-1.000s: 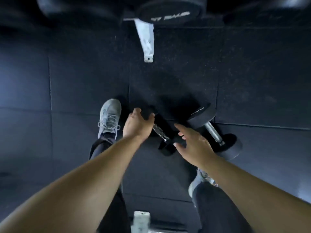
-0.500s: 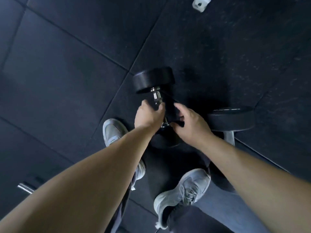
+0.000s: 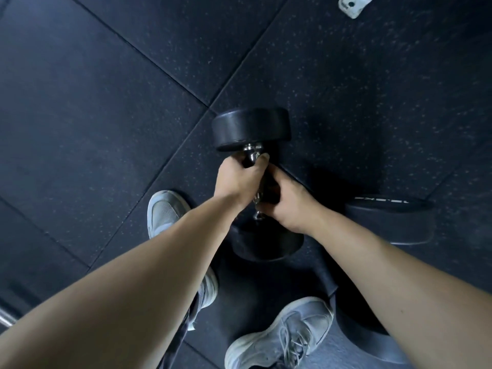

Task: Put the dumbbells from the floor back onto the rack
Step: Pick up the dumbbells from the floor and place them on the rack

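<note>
A black dumbbell (image 3: 250, 127) with a chrome handle sits in the middle of the view, its far head pointing away from me and its near head (image 3: 266, 245) below my wrists. My left hand (image 3: 237, 181) is wrapped around the upper part of the handle. My right hand (image 3: 286, 202) grips the lower part, touching the left. A second, larger dumbbell (image 3: 391, 218) lies on the floor to the right, partly behind my right forearm. The rack is out of view.
The floor is dark speckled rubber tiles (image 3: 106, 102). My two grey shoes (image 3: 166, 211) (image 3: 282, 334) stand close under the dumbbell. A white metal foot (image 3: 354, 5) shows at the top right. A chrome bar end (image 3: 6, 316) pokes in at the left edge.
Both hands went from reaching over the dumbbell to closing on its handle. The dumbbell has turned from slanting to pointing away from me, and my view has swung left and down.
</note>
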`<state>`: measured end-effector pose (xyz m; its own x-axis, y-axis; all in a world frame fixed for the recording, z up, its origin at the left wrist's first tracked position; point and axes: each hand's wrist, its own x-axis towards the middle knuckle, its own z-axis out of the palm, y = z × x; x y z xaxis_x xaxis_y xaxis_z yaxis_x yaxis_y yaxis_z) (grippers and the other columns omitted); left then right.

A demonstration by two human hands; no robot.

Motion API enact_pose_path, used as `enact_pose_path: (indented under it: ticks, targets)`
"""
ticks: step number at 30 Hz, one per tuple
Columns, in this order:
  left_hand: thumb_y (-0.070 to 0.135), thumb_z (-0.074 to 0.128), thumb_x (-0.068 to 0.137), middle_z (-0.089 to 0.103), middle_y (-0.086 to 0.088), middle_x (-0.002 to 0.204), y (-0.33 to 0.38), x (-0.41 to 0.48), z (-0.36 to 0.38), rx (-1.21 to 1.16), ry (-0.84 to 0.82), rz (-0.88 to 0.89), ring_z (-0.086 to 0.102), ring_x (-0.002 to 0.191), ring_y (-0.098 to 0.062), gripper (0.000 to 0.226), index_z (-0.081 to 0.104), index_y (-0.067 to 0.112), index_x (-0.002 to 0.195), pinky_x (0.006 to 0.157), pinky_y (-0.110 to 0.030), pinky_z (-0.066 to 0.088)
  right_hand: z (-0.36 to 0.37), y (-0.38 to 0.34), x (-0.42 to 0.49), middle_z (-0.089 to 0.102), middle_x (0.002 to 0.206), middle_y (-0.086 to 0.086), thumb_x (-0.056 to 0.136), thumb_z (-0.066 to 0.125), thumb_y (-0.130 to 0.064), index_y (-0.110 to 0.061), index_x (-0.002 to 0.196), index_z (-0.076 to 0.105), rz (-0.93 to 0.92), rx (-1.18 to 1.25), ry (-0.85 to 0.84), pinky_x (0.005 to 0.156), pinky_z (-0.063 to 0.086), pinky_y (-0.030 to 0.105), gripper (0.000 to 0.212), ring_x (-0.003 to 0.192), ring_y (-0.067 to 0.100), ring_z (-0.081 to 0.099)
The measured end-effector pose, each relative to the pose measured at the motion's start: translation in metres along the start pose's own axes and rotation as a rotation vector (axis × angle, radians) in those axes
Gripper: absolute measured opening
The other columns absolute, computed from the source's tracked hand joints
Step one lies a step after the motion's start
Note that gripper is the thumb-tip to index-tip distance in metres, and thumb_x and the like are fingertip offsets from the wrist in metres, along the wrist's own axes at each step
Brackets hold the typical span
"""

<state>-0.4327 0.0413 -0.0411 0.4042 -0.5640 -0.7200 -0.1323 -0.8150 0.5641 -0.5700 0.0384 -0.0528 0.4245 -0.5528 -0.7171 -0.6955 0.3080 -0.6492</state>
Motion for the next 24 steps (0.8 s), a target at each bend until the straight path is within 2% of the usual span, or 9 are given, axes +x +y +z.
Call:
enact_pose_path:
  ticks: [3,9,14,18,24]
  targets:
    - [0.034,0.071,0.095,0.079,0.005,0.091,0.0,-0.001,-0.005,-0.008,-0.032,0.01,0.075,0.089,-0.014,0.012,0.076,0.024,0.091,0.084,-0.033,0.061,0.003,-0.003,-0.001,0.066,0.129,-0.006,0.08,0.075,-0.027,-0.047,0.151,0.029,0.019,0.017,0.03,0.103,0.051,0.04,0.087,0.119,0.017,0.062]
    - [0.033,0.068,0.097,0.08,-0.001,0.092,0.0,-0.003,-0.016,0.032,-0.087,0.038,0.075,0.09,-0.019,0.019,0.078,0.016,0.094,0.085,-0.038,0.061,0.009,-0.011,-0.01,0.068,0.123,-0.013,0.077,0.073,-0.027,-0.053,0.145,0.037,0.022,0.081,0.077,0.101,0.053,0.039,0.081,0.113,0.012,0.065]
    - [0.029,0.066,0.098,0.072,0.006,0.075,0.019,-0.036,-0.037,0.035,-0.138,0.099,0.066,0.07,-0.011,0.022,0.071,0.018,0.079,0.067,-0.029,0.053,-0.001,-0.04,-0.048,0.071,0.087,-0.009,0.082,0.074,-0.024,-0.053,0.146,0.035,0.055,0.072,0.076,0.086,0.059,0.04,0.081,0.084,0.013,0.071]
    - [0.019,0.066,0.095,0.064,0.008,0.068,0.063,-0.086,-0.073,0.072,-0.206,0.15,0.056,0.058,-0.003,0.02,0.067,0.016,0.075,0.056,-0.017,0.045,-0.025,-0.095,-0.107,0.073,0.076,-0.006,0.085,0.075,-0.027,-0.055,0.144,0.036,0.081,0.069,0.067,0.076,0.059,0.031,0.076,0.071,0.006,0.071]
    - [0.017,0.069,0.09,0.06,0.016,0.055,0.174,-0.188,-0.146,0.132,-0.25,0.222,0.051,0.05,0.006,0.022,0.063,0.021,0.069,0.054,-0.016,0.042,-0.082,-0.219,-0.221,0.076,0.075,-0.007,0.08,0.077,-0.03,-0.071,0.119,0.039,0.057,0.139,0.101,0.076,0.06,0.036,0.069,0.073,0.009,0.072]
